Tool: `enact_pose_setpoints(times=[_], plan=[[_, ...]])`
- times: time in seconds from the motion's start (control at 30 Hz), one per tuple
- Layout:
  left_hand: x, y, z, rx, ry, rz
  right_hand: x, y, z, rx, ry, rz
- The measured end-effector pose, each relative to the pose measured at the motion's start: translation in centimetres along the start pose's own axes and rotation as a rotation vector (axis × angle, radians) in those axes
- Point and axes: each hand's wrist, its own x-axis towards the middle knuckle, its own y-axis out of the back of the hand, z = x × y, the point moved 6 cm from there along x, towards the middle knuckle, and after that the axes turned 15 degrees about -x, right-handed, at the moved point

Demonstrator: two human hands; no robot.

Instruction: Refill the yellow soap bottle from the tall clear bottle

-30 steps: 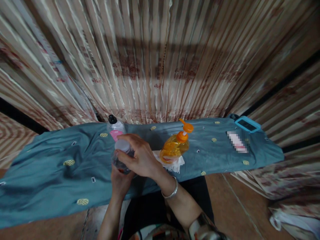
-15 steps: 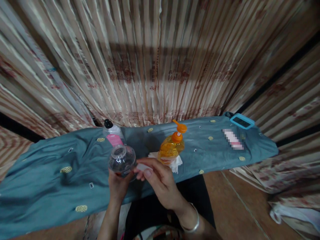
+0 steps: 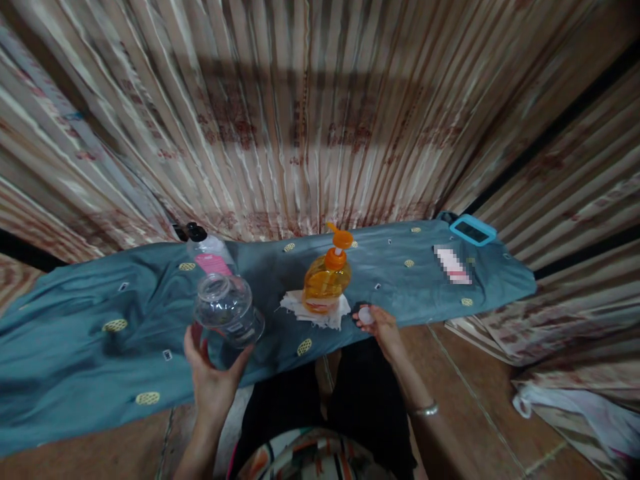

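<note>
My left hand (image 3: 215,373) is wrapped round the lower part of a clear plastic jar (image 3: 227,307) with a narrow round opening at its top and a wider base. The jar leans over the cloth. To the right, near the front edge, my right hand (image 3: 386,333) pinches a small white round lid (image 3: 366,315). Between the hands stands a bottle of orange-yellow liquid with an orange pump (image 3: 327,283), upright on a folded white cloth (image 3: 294,305). A clear bottle with a black cap and pink label (image 3: 213,260) is just behind the jar.
Everything stands on a narrow surface covered in blue-green cloth (image 3: 155,287). At its right end lie a blurred pink-and-white item (image 3: 453,265) and a blue-framed device (image 3: 473,230). Striped curtains (image 3: 300,133) hang close behind and at the sides.
My right hand has moved away from the jar to the right, carrying the white lid. My left hand has shifted left and tilted the jar. The view has moved slightly.
</note>
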Motion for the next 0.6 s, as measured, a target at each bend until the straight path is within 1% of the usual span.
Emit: enact_pose_setpoints(times=[0.07,0.13,0.2,0.23,0.3,0.37,0.4,0.47,0.53,0.6], plan=[[-1.9,1.3,-0.2,0.057,0.012,0.000,2.2,0.3,0.1,-0.133,0.059,0.017],[-4.0,2.4,-0.7,0.080,0.045,0.009,3.8,0.3,-0.2,-0.283,0.129,0.029],[-5.9,2.9,-1.5,0.076,0.132,0.012,4.6,0.0,-0.9,-0.434,0.199,0.038],[-6.8,2.6,-1.9,0.078,0.200,-0.027,4.8,-0.2,-1.3,-0.504,0.230,0.044],[-8.2,0.9,-2.6,0.058,0.323,-0.165,4.9,-0.5,-2.1,-0.632,0.280,0.056],[-8.6,-1.7,-2.2,0.017,0.347,-0.308,4.7,-0.8,-2.7,-0.736,0.322,0.072],[-8.4,-3.2,-1.8,-0.007,0.334,-0.359,4.5,-1.0,-3.0,-0.779,0.343,0.084],[-7.5,-6.2,-0.7,-0.061,0.280,-0.433,4.2,-1.0,-3.4,-0.847,0.394,0.120],[-5.8,-9.2,0.6,-0.116,0.195,-0.466,3.5,-0.9,-4.3,-0.891,0.451,0.173],[-3.9,-11.8,1.8,-0.164,0.125,-0.478,2.3,-0.7,-5.9,-0.904,0.506,0.228]])
